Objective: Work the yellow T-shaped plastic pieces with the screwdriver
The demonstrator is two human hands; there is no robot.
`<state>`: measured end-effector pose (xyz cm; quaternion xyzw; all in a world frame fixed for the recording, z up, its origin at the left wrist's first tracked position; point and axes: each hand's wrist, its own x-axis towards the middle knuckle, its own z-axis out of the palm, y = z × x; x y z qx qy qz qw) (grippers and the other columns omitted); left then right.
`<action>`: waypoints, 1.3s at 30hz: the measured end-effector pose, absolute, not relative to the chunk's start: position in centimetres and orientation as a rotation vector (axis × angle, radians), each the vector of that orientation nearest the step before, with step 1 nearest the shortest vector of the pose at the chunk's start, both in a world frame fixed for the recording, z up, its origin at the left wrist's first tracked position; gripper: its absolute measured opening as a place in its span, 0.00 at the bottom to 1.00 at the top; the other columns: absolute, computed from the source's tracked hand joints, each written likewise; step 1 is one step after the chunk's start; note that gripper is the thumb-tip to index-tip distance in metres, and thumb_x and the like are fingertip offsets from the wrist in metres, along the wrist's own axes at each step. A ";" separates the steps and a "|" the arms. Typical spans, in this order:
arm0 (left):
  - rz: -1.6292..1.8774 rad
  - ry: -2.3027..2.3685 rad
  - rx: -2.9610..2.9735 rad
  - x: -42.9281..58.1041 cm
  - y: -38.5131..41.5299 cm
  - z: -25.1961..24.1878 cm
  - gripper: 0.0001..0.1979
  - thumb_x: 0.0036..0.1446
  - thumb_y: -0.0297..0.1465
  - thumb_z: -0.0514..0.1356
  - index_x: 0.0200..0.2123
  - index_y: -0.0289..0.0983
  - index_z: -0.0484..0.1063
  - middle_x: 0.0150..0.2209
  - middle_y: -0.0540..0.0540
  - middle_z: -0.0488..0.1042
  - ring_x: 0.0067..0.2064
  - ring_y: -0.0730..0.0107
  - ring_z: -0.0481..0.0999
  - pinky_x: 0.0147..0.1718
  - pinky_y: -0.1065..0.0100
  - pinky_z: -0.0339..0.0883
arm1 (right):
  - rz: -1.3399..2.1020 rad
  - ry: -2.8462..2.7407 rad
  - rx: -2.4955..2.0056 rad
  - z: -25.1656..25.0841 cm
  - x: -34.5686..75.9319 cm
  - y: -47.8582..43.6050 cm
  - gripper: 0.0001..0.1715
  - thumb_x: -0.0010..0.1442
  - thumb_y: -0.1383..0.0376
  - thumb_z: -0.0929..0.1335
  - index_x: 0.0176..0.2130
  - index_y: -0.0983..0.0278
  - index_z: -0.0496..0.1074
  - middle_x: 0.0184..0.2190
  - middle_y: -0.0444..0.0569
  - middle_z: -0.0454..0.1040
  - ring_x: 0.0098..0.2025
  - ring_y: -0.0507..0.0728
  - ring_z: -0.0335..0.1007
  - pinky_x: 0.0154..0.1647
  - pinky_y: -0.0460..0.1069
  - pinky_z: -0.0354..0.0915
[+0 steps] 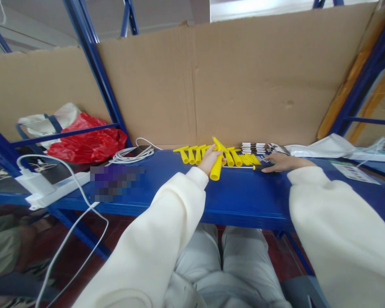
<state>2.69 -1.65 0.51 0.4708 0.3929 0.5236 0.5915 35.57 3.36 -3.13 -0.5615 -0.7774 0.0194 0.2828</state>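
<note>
Pale sleeves [168,218] nearest | left hand [208,159] pinching yellow handle [216,171], over blue counter [243,196] | right hand [277,162] touching screwdriver [258,167], closure unclear | yellow handle probably light, stiff, slightly slippery; best held around its middle

Your left arm [166,214], in a cream sleeve, rises diagonally from the bottom edge, left of centre, to the middle of the frame. There your left hand [207,160] is curled in a grip, its cuff [198,176] gathered at the wrist. Your right arm [333,222] enters from the lower right and slants up and left; beyond a bare wrist [299,162], your right hand [277,162] lies right of centre, fingers loosely bent, pointing left.
</note>
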 end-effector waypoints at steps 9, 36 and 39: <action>1.246 0.945 1.094 2.8 -2.0 0.6 0.35 0.61 0.20 0.56 0.71 0.40 0.60 0.55 0.37 0.77 0.26 0.76 0.77 0.16 0.77 0.63 | 0.205 -2.385 -1.987 -1.4 34.4 1.6 0.35 0.46 0.46 0.75 0.50 0.58 0.82 0.52 0.57 0.80 0.55 0.74 0.75 0.58 0.62 0.69; 1.251 0.971 1.130 2.8 -1.7 0.3 0.34 0.61 0.21 0.56 0.70 0.39 0.62 0.51 0.38 0.78 0.24 0.75 0.75 0.18 0.75 0.65 | 0.585 -1.842 -1.563 1.6 30.5 -2.7 0.37 0.40 0.39 0.79 0.37 0.63 0.79 0.24 0.45 0.73 0.27 0.56 0.70 0.28 0.50 0.67; 1.254 0.980 1.114 2.8 -1.8 0.4 0.34 0.60 0.21 0.57 0.70 0.40 0.61 0.53 0.38 0.78 0.26 0.73 0.77 0.18 0.75 0.65 | 0.701 -1.582 -1.346 1.8 29.7 -3.1 0.28 0.44 0.46 0.81 0.34 0.63 0.77 0.26 0.47 0.76 0.28 0.56 0.73 0.27 0.48 0.70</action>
